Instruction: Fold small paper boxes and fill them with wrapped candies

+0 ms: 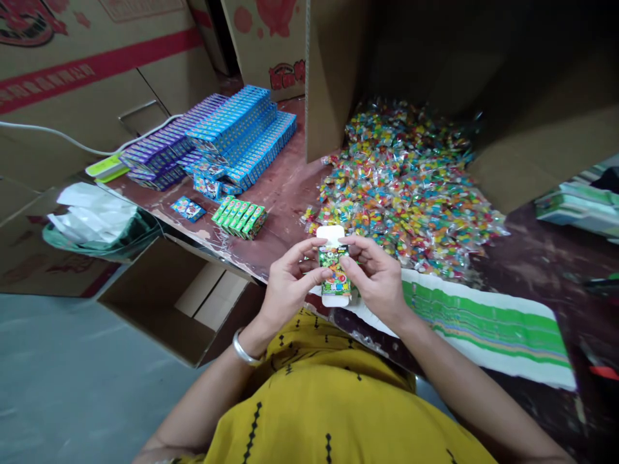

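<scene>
Between my two hands is a small green candy box (334,274), held upright with white flaps sticking out at its top and bottom. My left hand (294,274) grips its left edge with thumb and fingers. On the right edge, the thumb and fingers of my right hand (374,274) are closed on the same box. Just beyond lies a big heap of clear bags of colourful candy (406,193). To the right, a long row of flattened green box blanks (483,322) overlaps along the table edge. A short row of green boxes (240,217) stands to the left.
Stacked blue boxes (246,135) and purple boxes (169,145) stand at the back left, with one loose blue box (188,209) nearer. A large carton (331,77) surrounds the candy heap. Below the table edge are an open carton (145,296) and a basket of white bags (91,212).
</scene>
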`<state>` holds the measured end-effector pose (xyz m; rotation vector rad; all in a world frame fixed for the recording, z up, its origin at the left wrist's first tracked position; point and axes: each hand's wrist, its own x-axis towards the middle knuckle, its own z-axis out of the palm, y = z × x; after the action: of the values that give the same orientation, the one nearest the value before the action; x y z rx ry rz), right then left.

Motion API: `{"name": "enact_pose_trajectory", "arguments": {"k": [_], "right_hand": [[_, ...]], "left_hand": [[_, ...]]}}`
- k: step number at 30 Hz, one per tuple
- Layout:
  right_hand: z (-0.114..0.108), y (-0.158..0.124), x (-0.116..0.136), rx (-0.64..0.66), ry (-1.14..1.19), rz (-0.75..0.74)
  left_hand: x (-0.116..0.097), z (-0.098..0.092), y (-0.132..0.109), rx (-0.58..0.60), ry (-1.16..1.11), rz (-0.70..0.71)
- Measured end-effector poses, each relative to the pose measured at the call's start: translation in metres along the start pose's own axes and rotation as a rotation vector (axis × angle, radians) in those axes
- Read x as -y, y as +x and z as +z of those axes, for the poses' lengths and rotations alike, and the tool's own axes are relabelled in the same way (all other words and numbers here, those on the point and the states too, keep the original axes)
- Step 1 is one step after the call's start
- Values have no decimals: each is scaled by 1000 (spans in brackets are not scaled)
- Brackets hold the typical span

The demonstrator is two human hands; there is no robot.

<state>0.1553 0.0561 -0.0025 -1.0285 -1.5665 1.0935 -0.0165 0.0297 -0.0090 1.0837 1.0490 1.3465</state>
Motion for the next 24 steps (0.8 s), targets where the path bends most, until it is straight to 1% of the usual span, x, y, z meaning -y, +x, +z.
{"name": "enact_pose_trajectory", "arguments": {"k": [2,5,6,8,11,13,16,18,21,24], "right_hand": [[-3,1,1,33,-20,1],[-8,7,5,54,-128,-65],[-10,9,6,58,-158,-89],[-10,13,8,59,-154,-120],[-9,19,11,19,-30,-121],[-9,23,12,42,30,-112],[-10,30,14,159,83,-57],[-11,34,15,210,125,31],[-14,41,17,222,113,160],[-16,47,20,233,70,204]], "left_hand": [[-3,-3,2,83,-8,-77],[-5,-3,3,121,11,-125],[-5,-3,3,114,12,-119],[-4,-1,3,56,1,-64],[-3,0,4,-31,-17,10],[-3,-1,4,-29,-18,6],[-6,-3,3,-19,0,-6],[-8,-3,1,-23,20,1],[-11,-2,-1,-29,53,6],[-12,-1,-3,-35,69,-2]]}}
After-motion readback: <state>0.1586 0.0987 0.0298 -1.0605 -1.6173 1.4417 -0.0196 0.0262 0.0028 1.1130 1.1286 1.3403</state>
